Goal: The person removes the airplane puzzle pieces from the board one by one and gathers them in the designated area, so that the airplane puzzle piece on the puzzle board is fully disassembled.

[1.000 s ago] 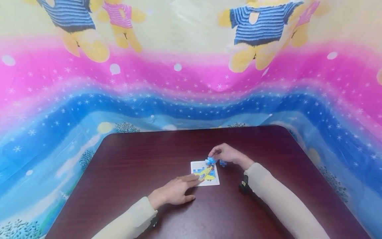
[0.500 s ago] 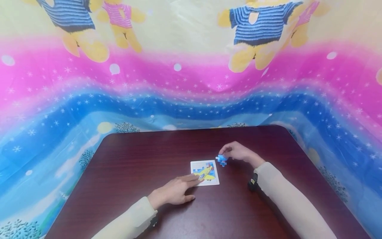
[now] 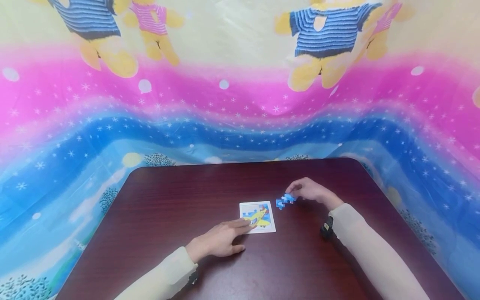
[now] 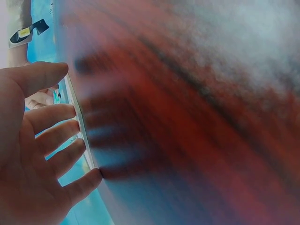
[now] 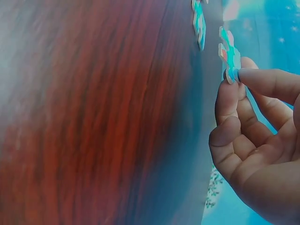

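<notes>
A square white-framed jigsaw puzzle (image 3: 273,223) with a yellow airplane picture lies on the table, partly filled in. My left hand (image 3: 224,238) rests flat with its fingertips on the puzzle's left side, covering part of the picture. In the left wrist view, that hand (image 4: 47,150) has its fingers spread and fairly straight. To the right of the frame, my right hand (image 3: 309,191) pinches a blue puzzle piece (image 3: 289,198) between thumb and fingers. The right wrist view shows this knobbed piece (image 5: 230,54) raised on edge. A second blue piece (image 3: 279,204) lies beside it on the table.
The dark red-brown wooden table (image 3: 180,196) has rounded far corners. Behind it hangs a colourful curtain (image 3: 225,104) with bears and snowflakes. Each sleeve carries a small black wrist device (image 3: 327,228).
My right hand has moved right, away from the puzzle's upper right corner, carrying the pinched puzzle piece past the loose one. My left hand has stayed put.
</notes>
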Tool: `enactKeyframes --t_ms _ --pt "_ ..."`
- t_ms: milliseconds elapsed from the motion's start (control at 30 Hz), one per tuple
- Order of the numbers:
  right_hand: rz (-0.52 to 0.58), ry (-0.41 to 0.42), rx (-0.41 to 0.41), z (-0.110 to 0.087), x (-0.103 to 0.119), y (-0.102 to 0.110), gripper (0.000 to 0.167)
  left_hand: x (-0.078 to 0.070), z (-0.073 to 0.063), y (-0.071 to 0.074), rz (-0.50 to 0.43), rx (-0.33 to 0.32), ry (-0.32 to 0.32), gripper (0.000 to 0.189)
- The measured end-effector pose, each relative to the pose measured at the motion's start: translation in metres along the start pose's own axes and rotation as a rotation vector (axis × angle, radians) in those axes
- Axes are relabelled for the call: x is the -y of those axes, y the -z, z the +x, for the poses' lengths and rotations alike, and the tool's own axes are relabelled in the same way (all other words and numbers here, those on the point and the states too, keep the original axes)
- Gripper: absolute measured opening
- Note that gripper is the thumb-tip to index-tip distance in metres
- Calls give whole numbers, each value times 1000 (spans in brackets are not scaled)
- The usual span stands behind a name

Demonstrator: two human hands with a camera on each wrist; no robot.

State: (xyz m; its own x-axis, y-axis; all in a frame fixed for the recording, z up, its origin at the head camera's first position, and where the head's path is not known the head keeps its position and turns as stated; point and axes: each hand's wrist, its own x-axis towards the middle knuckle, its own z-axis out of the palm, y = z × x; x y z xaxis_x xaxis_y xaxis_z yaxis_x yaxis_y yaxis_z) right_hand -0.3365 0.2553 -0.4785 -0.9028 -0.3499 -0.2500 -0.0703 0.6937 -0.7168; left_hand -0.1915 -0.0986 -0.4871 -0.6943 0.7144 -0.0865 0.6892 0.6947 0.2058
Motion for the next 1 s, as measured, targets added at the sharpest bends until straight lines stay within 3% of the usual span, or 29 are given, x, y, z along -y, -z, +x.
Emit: enactKeyframes --t_ms 700,1000 --pt "-96 9 -26 -11 -10 5 19 0 2 -2 8 1 3 63" --pt "-82 -11 -42 -11 -11 3 20 1 2 -3 7 3 9 62"
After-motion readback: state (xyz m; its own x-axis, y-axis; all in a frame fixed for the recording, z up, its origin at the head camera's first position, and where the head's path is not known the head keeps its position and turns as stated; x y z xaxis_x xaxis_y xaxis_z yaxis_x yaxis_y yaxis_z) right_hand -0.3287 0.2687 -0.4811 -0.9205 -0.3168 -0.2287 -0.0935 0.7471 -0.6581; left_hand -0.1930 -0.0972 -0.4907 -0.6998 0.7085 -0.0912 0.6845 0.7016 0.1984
